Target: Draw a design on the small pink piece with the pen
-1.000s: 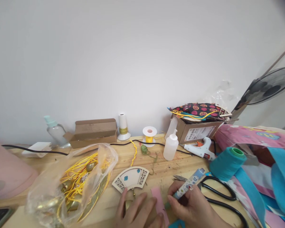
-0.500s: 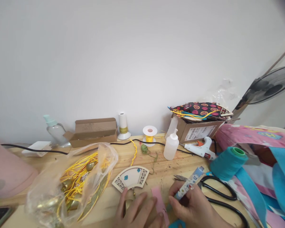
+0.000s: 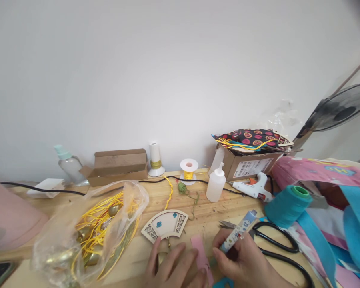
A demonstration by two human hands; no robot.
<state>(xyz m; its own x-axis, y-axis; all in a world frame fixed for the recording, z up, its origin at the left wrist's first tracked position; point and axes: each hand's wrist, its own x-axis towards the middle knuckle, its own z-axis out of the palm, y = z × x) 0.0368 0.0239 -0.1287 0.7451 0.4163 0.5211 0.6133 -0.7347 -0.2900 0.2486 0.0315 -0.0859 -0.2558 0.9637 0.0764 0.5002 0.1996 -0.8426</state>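
Now we press our left hand (image 3: 172,266) flat, fingers spread, on the pink strip (image 3: 201,256) low on the tabletop (image 3: 222,206). Our right hand (image 3: 243,262) pinches a patterned pen (image 3: 238,231), tip beside the strip. At 12 o'clock of the left hand lies the wooden fan piece (image 3: 165,225).

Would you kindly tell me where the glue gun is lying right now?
In the head view, the white glue gun lies on the wooden table's right side, before the cardboard box, between the squeeze bottle and the teal thread cone.
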